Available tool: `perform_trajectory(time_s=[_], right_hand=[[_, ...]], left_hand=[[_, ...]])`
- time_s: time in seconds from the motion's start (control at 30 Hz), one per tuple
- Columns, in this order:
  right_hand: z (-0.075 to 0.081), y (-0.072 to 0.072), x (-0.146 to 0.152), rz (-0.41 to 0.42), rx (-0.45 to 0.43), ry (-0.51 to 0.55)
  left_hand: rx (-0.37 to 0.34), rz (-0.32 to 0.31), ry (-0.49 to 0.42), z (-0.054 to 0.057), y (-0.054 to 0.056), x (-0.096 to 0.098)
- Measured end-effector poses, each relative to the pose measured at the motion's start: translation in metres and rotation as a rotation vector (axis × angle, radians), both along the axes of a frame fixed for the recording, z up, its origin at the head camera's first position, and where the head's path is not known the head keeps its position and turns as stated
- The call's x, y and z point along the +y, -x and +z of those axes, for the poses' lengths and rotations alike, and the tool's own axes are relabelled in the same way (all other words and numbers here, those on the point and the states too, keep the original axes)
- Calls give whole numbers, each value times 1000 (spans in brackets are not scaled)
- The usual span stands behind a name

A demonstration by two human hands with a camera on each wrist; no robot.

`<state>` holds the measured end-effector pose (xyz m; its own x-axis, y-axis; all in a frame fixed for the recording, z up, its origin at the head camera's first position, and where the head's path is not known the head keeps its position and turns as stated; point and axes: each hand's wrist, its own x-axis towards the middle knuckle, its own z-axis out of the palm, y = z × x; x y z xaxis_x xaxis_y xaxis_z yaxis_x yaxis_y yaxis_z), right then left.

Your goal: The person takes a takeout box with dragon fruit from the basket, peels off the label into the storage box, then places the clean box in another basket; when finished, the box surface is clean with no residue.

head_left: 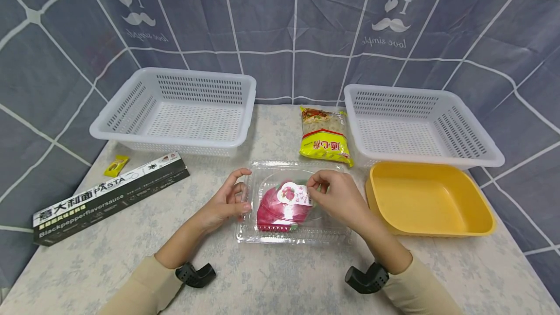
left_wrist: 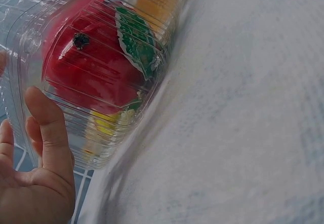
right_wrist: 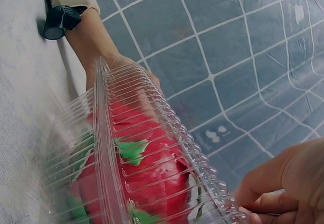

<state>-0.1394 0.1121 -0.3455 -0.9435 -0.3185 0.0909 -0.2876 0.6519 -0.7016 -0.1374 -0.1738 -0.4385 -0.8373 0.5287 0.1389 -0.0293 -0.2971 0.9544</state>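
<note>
A clear plastic clamshell box lies closed on the table, with a pink-red dragon fruit inside; its green tips show in both wrist views. My left hand holds the box's left side, thumb on the near part of the rim and index finger toward the far corner. In the left wrist view the thumb touches the box wall. On the lid lies a white sticker label with a dragon fruit picture. My right hand pinches the label's right end between thumb and index finger.
White plastic baskets stand at back left and back right. Between them lies a pasta bag. A yellow bin sits right of the box. On the left are a black pasta box and a small yellow packet.
</note>
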Motion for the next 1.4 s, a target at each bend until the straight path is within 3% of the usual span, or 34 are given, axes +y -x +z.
perform_trajectory(time_s=[0.53, 0.97, 1.4], right_hand=[[10, -4, 1, -17, -19, 28], [19, -3, 11, 5, 31, 76], [28, 0, 27, -14, -20, 106]], left_hand=[[-3, 11, 2, 0, 0, 0], [4, 12, 3, 0, 0, 0], [-7, 15, 12, -1, 0, 0]])
